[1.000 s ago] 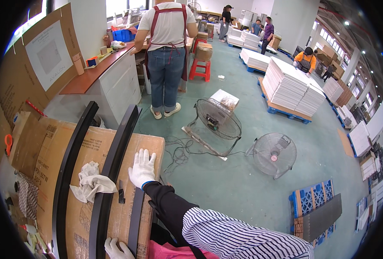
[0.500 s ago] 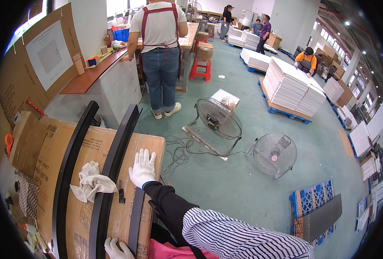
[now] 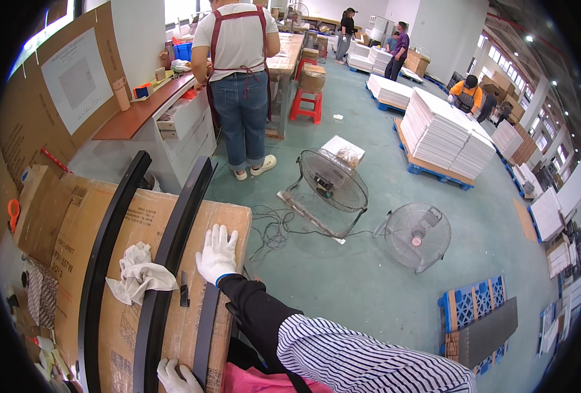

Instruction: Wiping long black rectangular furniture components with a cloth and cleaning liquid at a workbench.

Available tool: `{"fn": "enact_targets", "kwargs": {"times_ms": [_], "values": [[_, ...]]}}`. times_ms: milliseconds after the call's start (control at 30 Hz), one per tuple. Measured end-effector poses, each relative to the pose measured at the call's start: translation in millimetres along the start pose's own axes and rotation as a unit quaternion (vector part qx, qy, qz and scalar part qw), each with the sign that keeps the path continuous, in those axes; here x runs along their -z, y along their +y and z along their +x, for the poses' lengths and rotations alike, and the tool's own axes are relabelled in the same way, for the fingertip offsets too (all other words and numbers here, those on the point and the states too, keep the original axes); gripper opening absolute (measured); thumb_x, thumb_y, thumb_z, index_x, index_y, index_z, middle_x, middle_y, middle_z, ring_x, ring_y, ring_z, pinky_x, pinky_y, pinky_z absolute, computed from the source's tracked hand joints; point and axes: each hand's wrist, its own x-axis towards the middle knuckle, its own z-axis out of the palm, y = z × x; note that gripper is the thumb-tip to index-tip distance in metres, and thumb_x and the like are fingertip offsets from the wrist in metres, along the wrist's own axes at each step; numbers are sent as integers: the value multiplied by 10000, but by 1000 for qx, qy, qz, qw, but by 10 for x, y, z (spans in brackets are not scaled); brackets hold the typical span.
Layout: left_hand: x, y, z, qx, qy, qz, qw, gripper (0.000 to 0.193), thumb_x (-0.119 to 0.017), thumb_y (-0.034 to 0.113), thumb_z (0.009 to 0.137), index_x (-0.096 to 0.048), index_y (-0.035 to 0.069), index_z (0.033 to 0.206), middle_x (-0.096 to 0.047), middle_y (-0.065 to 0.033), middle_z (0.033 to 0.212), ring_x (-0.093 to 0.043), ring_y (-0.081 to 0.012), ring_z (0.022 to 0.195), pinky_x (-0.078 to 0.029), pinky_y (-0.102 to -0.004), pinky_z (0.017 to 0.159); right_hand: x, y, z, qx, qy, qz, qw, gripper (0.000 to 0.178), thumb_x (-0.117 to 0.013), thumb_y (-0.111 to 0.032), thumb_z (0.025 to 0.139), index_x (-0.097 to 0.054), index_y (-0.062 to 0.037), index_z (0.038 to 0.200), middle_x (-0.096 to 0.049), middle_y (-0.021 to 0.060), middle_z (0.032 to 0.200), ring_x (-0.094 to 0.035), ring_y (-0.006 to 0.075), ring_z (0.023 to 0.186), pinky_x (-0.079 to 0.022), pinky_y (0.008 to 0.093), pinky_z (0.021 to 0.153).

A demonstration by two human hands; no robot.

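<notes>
My right hand (image 3: 217, 254), in a white knit glove, lies flat on the large cardboard box (image 3: 234, 232) with its fingers stretched out, beside the upper end of the short black strip (image 3: 206, 327). At the lower edge my left hand (image 3: 175, 377), gloved too, rests between that strip and a longer black rail (image 3: 180, 229); its fingers are apart, and the picture's edge cuts off part of it. Another long black rail (image 3: 100, 262) lies farther left. A crumpled white cloth (image 3: 139, 275) is draped against the middle rail. Next to it sits a small flat black piece (image 3: 185, 291).
A person in a red apron (image 3: 238, 72) stands ahead at a white drawer cabinet (image 3: 185, 131). Two fans (image 3: 333, 183) and loose cables (image 3: 271, 232) are on the floor to the right. Farther off stand stacked white panels (image 3: 441, 134); a blue pallet (image 3: 474, 314) lies lower right.
A drawer of the white cabinet has come open, and the person in the apron has drawn an arm in closer to it. My hands have barely moved.
</notes>
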Motion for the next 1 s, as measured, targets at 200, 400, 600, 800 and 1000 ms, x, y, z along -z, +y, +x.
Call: {"fn": "enact_targets", "kwargs": {"times_ms": [200,400,600,800,1000], "values": [[-8,0,0,3,3,-11,1000,183,-710,143,942,-730,52,1100,-671,-213,1240,-636,-405,1161,-520,-489,1024,-20,13,4,3,11,4,1000,793,-579,-461,971,-428,48,1560,-362,232,1658,-263,391,1556,-114,652,1254],[-9,-6,-2,11,1,-8,1000,184,-713,144,942,-735,59,1103,-672,-208,1241,-636,-402,1164,-521,-485,1021,-1,12,15,4,-7,-3,1000,791,-552,-469,986,-413,41,1573,-339,226,1677,-236,383,1576,-106,649,1259],[-23,-3,8,10,4,-9,1000,178,-710,141,944,-734,58,1099,-675,-205,1235,-637,-401,1160,-522,-484,1021,5,17,26,4,-15,-3,1000,782,-529,-469,997,-405,37,1579,-326,222,1688,-227,382,1583,-92,648,1263],[2,14,12,13,-1,-8,1000,171,-706,135,942,-733,57,1092,-675,-205,1230,-637,-399,1156,-520,-481,1021,-8,10,11,4,-5,12,1000,781,-552,-452,983,-419,51,1566,-338,232,1678,-230,388,1580,-96,648,1264],[-2,13,15,9,1,-14,1000,174,-704,137,939,-733,55,1090,-675,-204,1221,-637,-397,1150,-518,-485,1016,-47,29,19,7,6,19,1000,781,-562,-451,977,-429,54,1558,-354,234,1666,-245,392,1570,-95,652,1263]]}}
